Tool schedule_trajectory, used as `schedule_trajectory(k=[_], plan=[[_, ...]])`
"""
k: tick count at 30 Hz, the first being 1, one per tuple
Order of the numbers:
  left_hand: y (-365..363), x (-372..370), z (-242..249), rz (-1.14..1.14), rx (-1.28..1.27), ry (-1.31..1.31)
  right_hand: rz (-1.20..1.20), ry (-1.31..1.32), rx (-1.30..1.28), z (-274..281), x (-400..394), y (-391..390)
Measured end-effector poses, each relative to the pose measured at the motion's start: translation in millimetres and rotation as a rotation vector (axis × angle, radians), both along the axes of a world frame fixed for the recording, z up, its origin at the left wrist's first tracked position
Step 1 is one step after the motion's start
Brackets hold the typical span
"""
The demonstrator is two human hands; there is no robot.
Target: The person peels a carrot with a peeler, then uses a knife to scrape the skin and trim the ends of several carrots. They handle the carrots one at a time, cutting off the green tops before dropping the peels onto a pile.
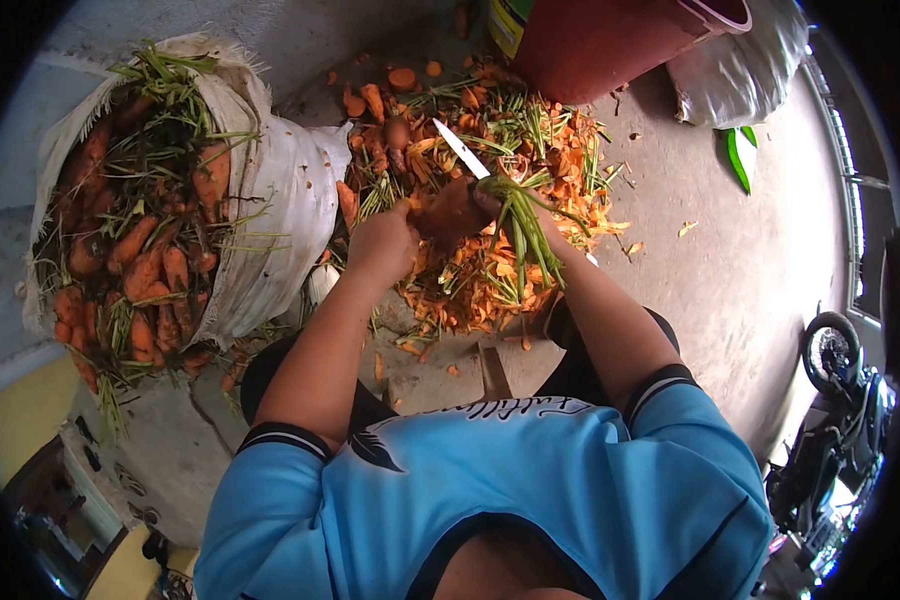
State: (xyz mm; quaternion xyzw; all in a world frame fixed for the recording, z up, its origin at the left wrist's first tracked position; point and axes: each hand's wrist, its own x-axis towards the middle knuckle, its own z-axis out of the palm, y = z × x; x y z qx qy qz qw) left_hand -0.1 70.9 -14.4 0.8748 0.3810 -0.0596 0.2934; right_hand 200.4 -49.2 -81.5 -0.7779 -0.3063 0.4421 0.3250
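Observation:
Over a heap of orange peelings and green stalks (470,290), my left hand (385,240) is closed round the end of a dark orange carrot (448,214). My right hand (530,215) is closed at the carrot's leafy end, beside a knife (460,149) whose pale blade points up and to the left. Green stalks (525,235) hang from that end across my right hand. The knife's handle is hidden, and the fingers of my right hand are partly covered by the stalks.
An open white sack (295,190) full of carrots (145,270) lies at the left. Behind the heap are a red bucket (610,45) and a pale bag (745,65). A green leaf (738,158) lies on the floor, and a motorcycle (840,430) stands at the far right.

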Motion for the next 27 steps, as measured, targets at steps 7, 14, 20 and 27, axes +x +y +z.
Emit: schedule_trajectory(k=[7, 14, 20, 27], plan=[[-14, 9, 32, -0.085, 0.244, -0.148, 0.186, -0.072, -0.016, -10, -2, -1], [-16, 13, -7, 0.01, -0.267, -0.442, 0.122, 0.244, 0.149, 25, -29, 4], [-15, 16, -2, 0.014, -0.716, -0.432, 0.387, -0.289, -0.023, 10, -13, -3], [-27, 21, 1, 0.052, -0.397, -0.234, 0.357, -0.251, 0.076, 20, -21, -4]])
